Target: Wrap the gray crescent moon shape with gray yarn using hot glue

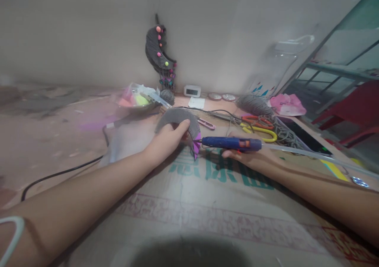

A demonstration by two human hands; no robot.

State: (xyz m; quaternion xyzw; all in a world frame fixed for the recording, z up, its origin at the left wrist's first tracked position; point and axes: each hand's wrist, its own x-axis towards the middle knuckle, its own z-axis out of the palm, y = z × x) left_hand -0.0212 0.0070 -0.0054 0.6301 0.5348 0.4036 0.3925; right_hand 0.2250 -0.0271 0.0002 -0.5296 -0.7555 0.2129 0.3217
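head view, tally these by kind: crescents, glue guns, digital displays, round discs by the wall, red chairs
crescents: 2, the held grey crescent and the hanging dark crescent
glue guns: 1, the blue glue gun
digital displays: 1, the white display
round discs: 2
red chairs: 1, the red chair at the right
total: 7

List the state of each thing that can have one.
Crescent, held in left hand
Glue gun, held in right hand
Bowl, filled
Yarn, partly unwound
Wall ornament, hanging
Bottle, upright
Phone, lying flat, screen mostly dark
Clock, upright
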